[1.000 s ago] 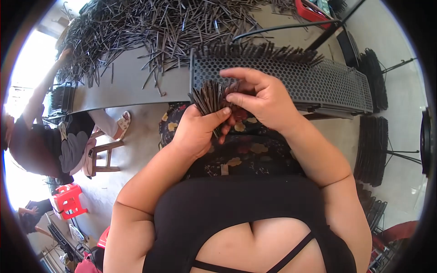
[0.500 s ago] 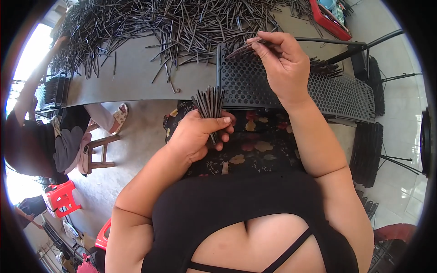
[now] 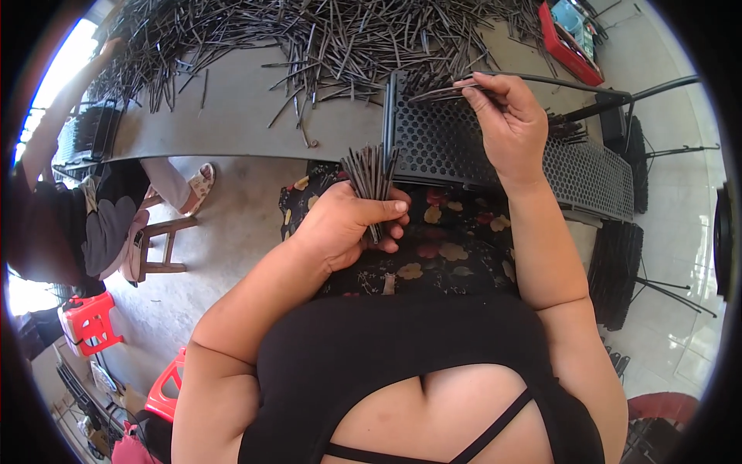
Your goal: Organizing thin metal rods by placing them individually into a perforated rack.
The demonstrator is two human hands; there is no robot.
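My left hand (image 3: 362, 220) is closed around an upright bundle of thin dark sticks (image 3: 371, 172), their tops fanned out above the thumb. To the right and farther off, my right hand (image 3: 514, 127) pinches a few of the same thin sticks (image 3: 442, 94) between thumb and fingertips, roughly level. These are over the far left end of a black rack (image 3: 437, 139) perforated with round holes. Dark sticks stand in rows along its far edge, partly hidden by the right hand. I cannot tell whether the pinched sticks touch the rack.
A large heap of loose dark sticks (image 3: 348, 39) covers the back of the grey table (image 3: 232, 131). At the far right is a red tray (image 3: 568, 46). Another person (image 3: 108, 224) works at the left, near a wooden stool (image 3: 162, 243) and a red plastic stool (image 3: 91, 323).
The whole view has shifted slightly. My right hand has drawn a little to the right and toward me, still pinching sticks. The left hand keeps its bundle.
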